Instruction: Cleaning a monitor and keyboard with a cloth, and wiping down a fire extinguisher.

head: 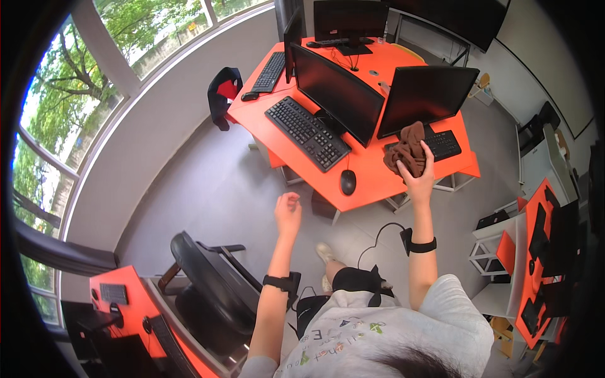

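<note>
My right hand (pixel 419 182) grips a crumpled brown cloth (pixel 410 150) above the near right part of the orange desk (pixel 368 193). Behind the cloth lies a black keyboard (pixel 443 144), partly covered by it, in front of a black monitor (pixel 427 97). My left hand (pixel 288 210) is off the desk's near left edge, over the floor, fingers curled loosely with nothing seen in them. A black mouse (pixel 348 182) rests near the desk corner. Beside it is a larger black keyboard (pixel 307 132) before a second monitor (pixel 338 92).
More monitors (pixel 350 21) stand at the desk's far side. A black office chair (pixel 212 288) is at my lower left, beside another orange desk (pixel 127 283). A further desk (pixel 536 264) with computers runs along the right. Stools (pixel 496 253) stand nearby; windows line the left wall.
</note>
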Demonstrator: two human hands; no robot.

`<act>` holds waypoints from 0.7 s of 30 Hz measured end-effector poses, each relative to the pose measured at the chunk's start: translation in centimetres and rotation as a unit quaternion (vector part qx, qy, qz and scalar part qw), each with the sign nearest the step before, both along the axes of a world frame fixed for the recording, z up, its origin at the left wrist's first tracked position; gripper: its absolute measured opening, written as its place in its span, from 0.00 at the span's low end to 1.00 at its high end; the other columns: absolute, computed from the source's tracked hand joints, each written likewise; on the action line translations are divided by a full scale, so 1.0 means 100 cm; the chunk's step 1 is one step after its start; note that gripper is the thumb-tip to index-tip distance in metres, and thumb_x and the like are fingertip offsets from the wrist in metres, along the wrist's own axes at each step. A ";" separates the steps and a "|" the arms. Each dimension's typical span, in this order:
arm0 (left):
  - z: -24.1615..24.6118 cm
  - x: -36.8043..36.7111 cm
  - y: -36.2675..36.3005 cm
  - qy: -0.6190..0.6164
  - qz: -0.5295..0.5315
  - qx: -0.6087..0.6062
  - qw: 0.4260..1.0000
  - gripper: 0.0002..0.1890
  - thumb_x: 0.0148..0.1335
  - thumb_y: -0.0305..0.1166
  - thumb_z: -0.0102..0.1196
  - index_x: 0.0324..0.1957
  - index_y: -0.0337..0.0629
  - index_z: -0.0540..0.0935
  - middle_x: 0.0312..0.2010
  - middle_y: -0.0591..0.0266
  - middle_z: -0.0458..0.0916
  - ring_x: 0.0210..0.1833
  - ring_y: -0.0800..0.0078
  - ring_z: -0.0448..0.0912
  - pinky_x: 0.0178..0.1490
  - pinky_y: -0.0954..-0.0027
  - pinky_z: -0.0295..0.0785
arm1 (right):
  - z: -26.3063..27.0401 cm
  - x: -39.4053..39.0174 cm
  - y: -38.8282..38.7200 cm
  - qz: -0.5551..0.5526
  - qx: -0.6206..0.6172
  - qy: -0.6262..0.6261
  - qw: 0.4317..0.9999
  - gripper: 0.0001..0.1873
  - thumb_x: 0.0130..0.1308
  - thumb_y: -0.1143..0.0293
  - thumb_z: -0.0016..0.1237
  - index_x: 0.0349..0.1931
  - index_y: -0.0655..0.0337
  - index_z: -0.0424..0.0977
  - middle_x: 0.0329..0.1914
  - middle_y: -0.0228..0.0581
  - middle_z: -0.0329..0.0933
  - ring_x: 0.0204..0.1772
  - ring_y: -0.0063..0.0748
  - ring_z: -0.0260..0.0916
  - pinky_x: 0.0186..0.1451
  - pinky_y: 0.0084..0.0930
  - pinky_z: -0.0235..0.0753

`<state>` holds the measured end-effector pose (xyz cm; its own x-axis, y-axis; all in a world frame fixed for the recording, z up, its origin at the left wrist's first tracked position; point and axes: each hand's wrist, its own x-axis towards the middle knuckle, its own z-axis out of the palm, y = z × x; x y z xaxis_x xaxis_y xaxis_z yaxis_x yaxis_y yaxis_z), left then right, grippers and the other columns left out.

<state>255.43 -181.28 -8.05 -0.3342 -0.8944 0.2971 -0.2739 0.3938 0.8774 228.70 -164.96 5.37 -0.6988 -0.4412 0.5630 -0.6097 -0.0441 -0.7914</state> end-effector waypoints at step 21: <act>-0.107 0.033 -0.315 -0.133 -0.106 0.185 0.968 0.07 0.54 0.23 0.55 0.37 0.37 0.78 0.32 0.57 0.81 0.31 0.71 0.79 0.34 0.70 0.74 | 0.023 -0.084 -0.265 -0.404 0.254 0.115 0.871 0.27 0.53 0.52 0.55 0.49 0.59 0.70 0.30 0.48 0.78 0.40 0.48 0.75 0.54 0.40 0.66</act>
<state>258.73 -212.75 -18.78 -0.5429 -0.8259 -0.1525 -0.4573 0.1384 0.8785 220.27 -191.45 7.63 -0.7915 -0.0909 0.6044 -0.4241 0.7938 -0.4359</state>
